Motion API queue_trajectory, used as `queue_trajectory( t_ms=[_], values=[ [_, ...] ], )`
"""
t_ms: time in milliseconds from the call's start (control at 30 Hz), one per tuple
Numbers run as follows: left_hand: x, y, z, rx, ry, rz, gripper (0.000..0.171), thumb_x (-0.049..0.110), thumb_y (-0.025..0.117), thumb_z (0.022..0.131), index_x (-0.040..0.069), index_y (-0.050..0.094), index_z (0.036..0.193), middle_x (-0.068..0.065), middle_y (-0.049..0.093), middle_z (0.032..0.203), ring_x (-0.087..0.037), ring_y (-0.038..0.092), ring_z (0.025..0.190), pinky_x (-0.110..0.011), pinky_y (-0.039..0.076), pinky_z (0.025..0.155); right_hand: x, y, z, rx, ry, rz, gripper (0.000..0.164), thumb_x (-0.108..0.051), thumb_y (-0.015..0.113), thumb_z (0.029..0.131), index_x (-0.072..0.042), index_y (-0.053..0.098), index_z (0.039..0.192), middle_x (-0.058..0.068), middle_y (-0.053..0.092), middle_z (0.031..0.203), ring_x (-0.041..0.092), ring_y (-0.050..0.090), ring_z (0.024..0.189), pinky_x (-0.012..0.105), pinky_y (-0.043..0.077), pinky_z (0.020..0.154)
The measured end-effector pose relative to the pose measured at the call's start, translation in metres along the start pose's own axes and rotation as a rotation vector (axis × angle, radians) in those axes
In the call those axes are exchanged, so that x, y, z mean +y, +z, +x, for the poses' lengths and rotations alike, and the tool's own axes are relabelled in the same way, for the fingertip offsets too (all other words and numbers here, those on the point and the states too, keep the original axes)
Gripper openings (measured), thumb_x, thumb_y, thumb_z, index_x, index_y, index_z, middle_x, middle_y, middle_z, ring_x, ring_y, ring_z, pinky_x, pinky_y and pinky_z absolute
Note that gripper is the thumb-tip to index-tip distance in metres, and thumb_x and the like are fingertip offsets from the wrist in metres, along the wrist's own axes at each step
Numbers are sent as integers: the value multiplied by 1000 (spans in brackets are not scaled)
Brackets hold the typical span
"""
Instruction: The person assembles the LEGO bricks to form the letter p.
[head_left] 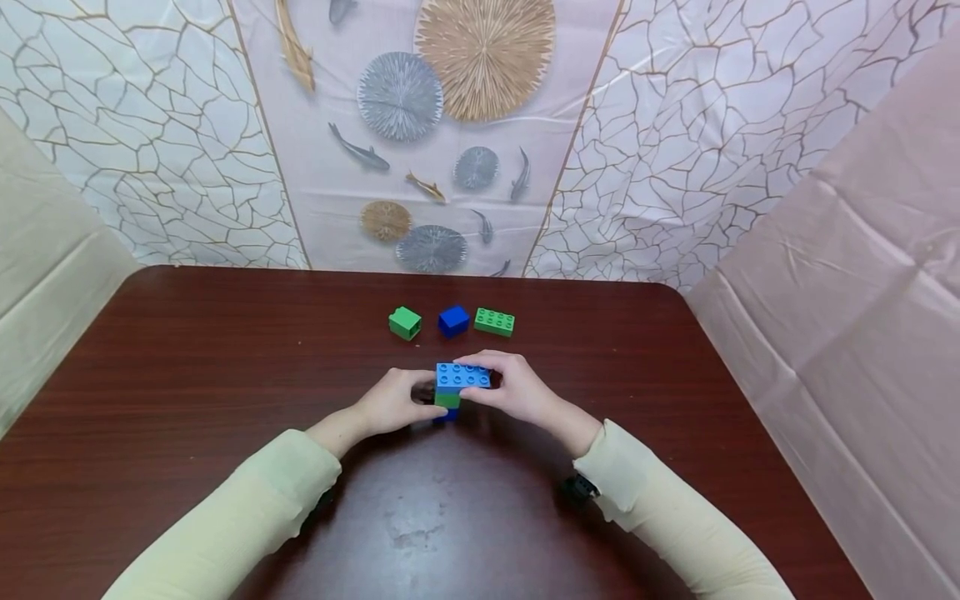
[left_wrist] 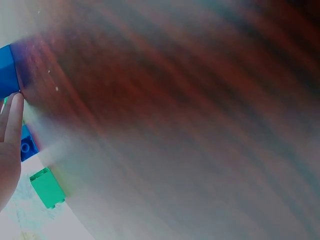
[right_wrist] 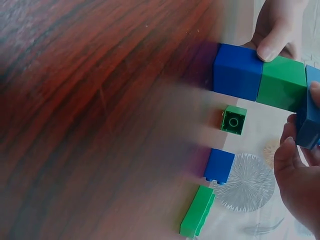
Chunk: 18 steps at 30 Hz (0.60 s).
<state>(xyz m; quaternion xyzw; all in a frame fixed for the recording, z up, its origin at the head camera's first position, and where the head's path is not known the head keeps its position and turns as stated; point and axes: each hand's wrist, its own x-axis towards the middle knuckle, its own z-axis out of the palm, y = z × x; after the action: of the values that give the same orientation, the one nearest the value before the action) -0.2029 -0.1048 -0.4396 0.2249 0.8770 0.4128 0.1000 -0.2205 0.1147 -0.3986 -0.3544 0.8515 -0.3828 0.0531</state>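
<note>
Facing three plastic bricks beyond the fingers: one squarish green block, one squarish dark-blue block, one long green brick. Pinching one light-blue eight-studded brick in right hand, above one green-on-blue stack pinched in left hand.

Three loose bricks lie in a row toward the far edge of a dark red-brown, wood-grained table with rounded far corners: a green block on its side, a blue block in the middle and, just right of that, a flat green brick with its studs up. A pale scuff marks the near tabletop. Behind, a pinkish panel printed with gold and blue-grey discs and fish hangs between white gold-veined panels; creased plain cloth slopes along the right.
</note>
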Motion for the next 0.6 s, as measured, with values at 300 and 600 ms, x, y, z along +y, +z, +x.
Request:
queue_trajectory(
  t_ms=[300, 600],
  values=[
    [1, -1, -1, 2, 6, 5, 44, 27, 71, 83, 10, 60, 122, -3, 68, 112, -15, 64, 104, -36, 51, 90, -5, -6, 5, -71, -3, -72, 41, -19, 72, 83, -8, 62, 121, 7, 65, 110, 14, 57, 93, 22, 51, 76],
    [4, -2, -1, -12, 16, 3, 46, 28, 72, 82, 10, 58, 122, -3, 68, 109, -13, 64, 100, -32, 52, 86, -3, -5, 6, -62, 11, -53, 40, -18, 73, 81, -8, 63, 119, 8, 66, 109, 16, 57, 91, 24, 50, 77]
  ],
)
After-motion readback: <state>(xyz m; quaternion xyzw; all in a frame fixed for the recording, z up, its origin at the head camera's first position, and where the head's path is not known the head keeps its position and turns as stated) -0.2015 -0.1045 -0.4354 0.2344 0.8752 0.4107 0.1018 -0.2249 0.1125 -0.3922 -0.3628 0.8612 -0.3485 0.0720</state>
